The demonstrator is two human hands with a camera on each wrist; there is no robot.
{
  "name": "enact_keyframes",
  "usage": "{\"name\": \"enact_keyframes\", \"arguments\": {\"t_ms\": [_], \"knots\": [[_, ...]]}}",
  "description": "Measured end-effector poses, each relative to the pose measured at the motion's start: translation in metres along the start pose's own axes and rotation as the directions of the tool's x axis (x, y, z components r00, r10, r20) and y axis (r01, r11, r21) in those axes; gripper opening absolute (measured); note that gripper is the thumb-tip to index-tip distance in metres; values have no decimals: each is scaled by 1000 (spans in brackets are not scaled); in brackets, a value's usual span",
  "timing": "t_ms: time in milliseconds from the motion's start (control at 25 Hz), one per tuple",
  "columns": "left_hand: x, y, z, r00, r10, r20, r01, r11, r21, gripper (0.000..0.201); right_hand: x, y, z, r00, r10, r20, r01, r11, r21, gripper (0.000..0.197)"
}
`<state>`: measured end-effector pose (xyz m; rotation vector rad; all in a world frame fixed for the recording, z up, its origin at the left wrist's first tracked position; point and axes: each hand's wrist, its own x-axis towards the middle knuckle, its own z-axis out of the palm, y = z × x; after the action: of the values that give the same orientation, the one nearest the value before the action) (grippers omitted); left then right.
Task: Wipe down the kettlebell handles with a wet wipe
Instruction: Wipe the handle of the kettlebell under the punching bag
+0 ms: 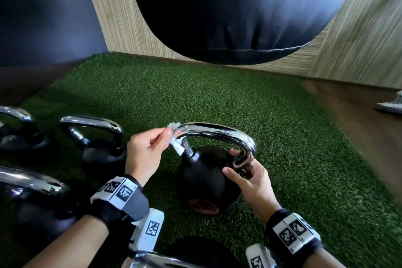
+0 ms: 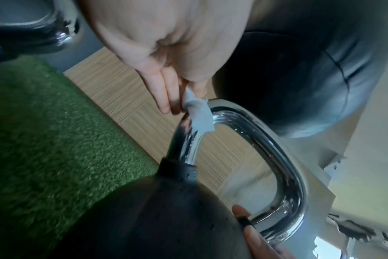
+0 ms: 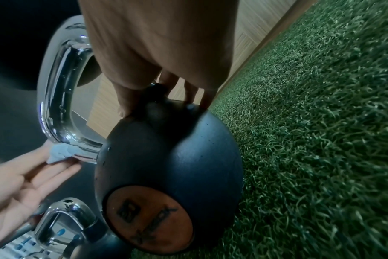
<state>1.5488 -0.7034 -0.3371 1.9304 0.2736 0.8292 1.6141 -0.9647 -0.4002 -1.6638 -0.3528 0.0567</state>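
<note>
My left hand (image 1: pixel 145 154) pinches the wet wipe (image 1: pixel 176 140) against the chrome handle (image 1: pixel 217 131). My right hand (image 1: pixel 250 180) curls its fingers (image 1: pixel 230 173) around the handle's other leg, just above the black kettlebell (image 1: pixel 202 178).

Gleaming mirror-bright: chromed metal handle (image 1: pixel 217 129). Looking matt, faintly pitted: black kettlebell body (image 1: pixel 202 172). Crumpling soft, thin and white: wet wipe (image 1: pixel 177 143). Bristling rough: green artificial turf (image 1: pixel 217 93). Showing fine streaked grain: wood-look wall panels (image 1: pixel 121 17).

Lying underneath: green turf (image 1: pixel 195 98). Standing beyond: wood-grain wall (image 1: pixel 113 8), dark panel (image 1: pixel 41 6) to the left. Hanging ahead, above: black bag (image 1: pixel 235 6). Running rightward: brown floor (image 1: pixel 352 115), light falling from upper right.
</note>
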Motion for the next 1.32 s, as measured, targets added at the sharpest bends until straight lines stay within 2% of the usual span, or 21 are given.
{"name": "enact_keyframes", "arguments": {"t_ms": [80,160,320,360,440,520,600,720,800,880,960,1000,1040,1080,1120,1160,1200,1240,1320], "knots": [[-9,-8,8,988,-154,13,154,974,-164,33,1,0,-2,1000,11,16,-12,999,32,32],[-23,-21,14,972,-227,53,233,954,-191,39,2,0,-2,999,21,43,-24,997,73,35],[-40,-27,15,927,-311,207,362,887,-288,11,2,-2,-2,997,25,77,-35,990,137,43],[-40,-29,16,948,-263,178,299,926,-228,24,2,-2,-3,997,33,72,-43,990,135,42],[-37,-29,16,990,-101,99,97,994,50,44,4,-4,-6,997,52,57,-57,995,88,40],[-34,-20,18,998,-28,63,15,978,206,39,5,-7,-10,998,59,25,-58,998,-33,41],[-28,-13,20,997,-20,69,3,970,243,34,0,-13,-13,997,68,-23,-70,986,-152,42],[-10,-12,29,996,-30,89,5,962,273,37,-24,-20,-13,998,-17,-63,-6,936,-352,30],[7,-9,43,989,-30,142,-12,958,286,41,-41,-21,-11,993,-113,-15,90,854,-512,31],[20,2,61,972,-7,234,-69,945,319,48,-53,-23,-3,981,-183,71,188,768,-613,46],[31,10,76,945,-57,322,-50,948,314,41,-49,-27,6,925,-360,123,353,690,-633,53],[36,11,79,924,-98,369,-26,949,316,34,-41,-28,9,887,-440,137,425,665,-614,47],[42,8,79,900,-128,417,-6,952,305,42,-29,-28,10,885,-454,106,425,692,-583,37],[47,5,76,869,-131,477,-18,956,294,39,-15,-26,11,914,-403,54,365,755,-544,26],[49,4,74,840,-123,528,-30,962,272,39,0,-22,11,959,-284,19,253,821,-511,31],[50,3,71,822,-96,562,-65,964,260,40,12,-15,11,992,-124,14,115,865,-488,51],[50,6,70,823,-63,564,-105,960,261,41,19,-8,13,999,23,36,-4,889,-458,69],[50,9,71,836,-29,549,-153,947,283,42,22,0,17,993,103,62,-69,910,-409,80],[51,15,75,866,53,498,-230,926,300,43,21,11,27,996,80,38,-64,946,-319,87]]}}
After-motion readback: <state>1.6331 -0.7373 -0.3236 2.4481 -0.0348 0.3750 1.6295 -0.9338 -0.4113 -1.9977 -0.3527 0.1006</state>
